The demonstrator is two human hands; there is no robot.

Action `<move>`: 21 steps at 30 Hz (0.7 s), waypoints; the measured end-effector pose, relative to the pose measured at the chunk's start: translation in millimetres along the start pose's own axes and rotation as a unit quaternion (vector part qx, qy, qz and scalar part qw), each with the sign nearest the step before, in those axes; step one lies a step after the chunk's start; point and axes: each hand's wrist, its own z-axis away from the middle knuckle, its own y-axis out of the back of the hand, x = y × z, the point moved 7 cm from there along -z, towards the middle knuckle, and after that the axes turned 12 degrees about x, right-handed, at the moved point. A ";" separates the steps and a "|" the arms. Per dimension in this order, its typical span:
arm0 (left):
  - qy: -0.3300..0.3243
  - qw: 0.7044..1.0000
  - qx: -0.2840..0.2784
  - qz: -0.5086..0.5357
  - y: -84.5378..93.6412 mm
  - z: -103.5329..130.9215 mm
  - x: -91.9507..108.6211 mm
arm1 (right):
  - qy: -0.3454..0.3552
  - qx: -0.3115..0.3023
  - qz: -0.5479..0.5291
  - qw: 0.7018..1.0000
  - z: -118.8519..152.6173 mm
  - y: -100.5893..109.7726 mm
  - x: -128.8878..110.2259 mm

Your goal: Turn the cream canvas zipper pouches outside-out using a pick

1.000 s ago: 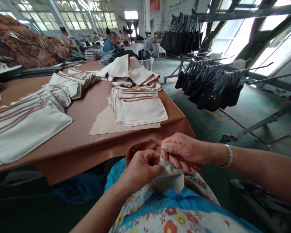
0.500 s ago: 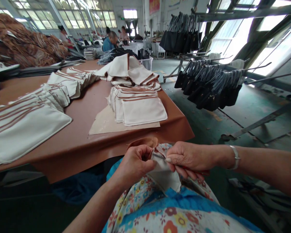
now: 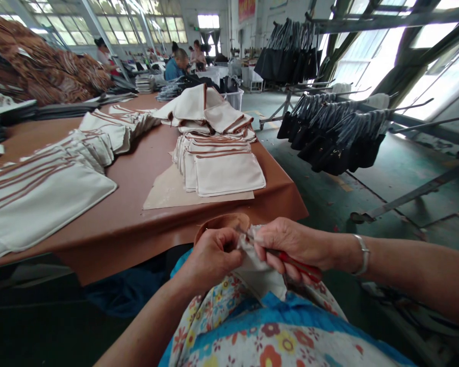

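My left hand point(image 3: 217, 252) pinches the upper edge of an off-white bag piece point(image 3: 265, 280) that hangs over my lap. Facing it, my right hand point(image 3: 290, 247) is closed round a slim red-handled metal tool point(image 3: 296, 265). The tool's thin metal end points left at the piece's edge, between the two hands; its exact tip is blurred. A brown leather strip point(image 3: 224, 221) curves just behind my fingers, against the table edge. Beneath the piece lies a flowered apron point(image 3: 270, 339) with blue trim.
On the brown-covered table point(image 3: 137, 178) lie a stack of off-white bag panels point(image 3: 229, 173) on a cardboard sheet point(image 3: 164, 196) and a long row of similar panels point(image 3: 61, 193). Black bags point(image 3: 332, 142) hang from a rack on the right. Several people work in the background.
My right hand has shifted slightly left and up and turned, so more of the red handle shows. My left hand keeps its pinch. The brown strip shows a little more.
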 end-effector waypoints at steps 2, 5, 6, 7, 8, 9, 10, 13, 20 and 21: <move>-0.003 0.996 -0.082 -0.017 -18.6 7.9 -9.8 | 0.056 0.084 -0.070 0.992 5.1 21.8 -29.4; 0.007 0.998 -0.054 -0.005 -15.8 7.4 -17.9 | 0.103 0.150 -0.042 0.982 16.5 44.0 -57.8; 0.006 1.000 -0.023 0.005 -8.1 4.6 -16.4 | 0.092 0.133 0.013 0.987 18.1 42.4 -58.0; 0.002 1.000 -0.003 0.013 -0.4 1.8 -13.0 | 0.071 0.100 0.073 0.990 18.6 37.1 -53.7; -0.004 1.000 0.004 0.020 6.0 -0.6 -8.4 | 0.049 0.057 0.126 0.989 18.6 29.6 -46.3; -0.008 1.000 0.003 0.026 11.3 -2.5 -3.5 | 0.030 0.013 0.166 0.986 18.3 21.6 -37.7; -0.009 1.000 0.002 0.030 15.9 -4.0 0.7 | 0.013 -0.026 0.193 0.981 17.4 14.0 -28.8; -0.004 1.000 0.007 0.031 24.5 -5.7 6.7 | -0.023 -0.094 0.239 0.966 10.8 -1.2 -6.6; -0.010 1.000 -0.026 0.013 23.8 -3.4 0.0 | 0.052 -0.024 0.185 0.981 -3.2 -0.4 -20.7; -0.007 0.999 -0.033 0.020 24.3 -3.3 -0.1 | 0.092 0.017 0.161 0.982 -4.6 5.6 -31.7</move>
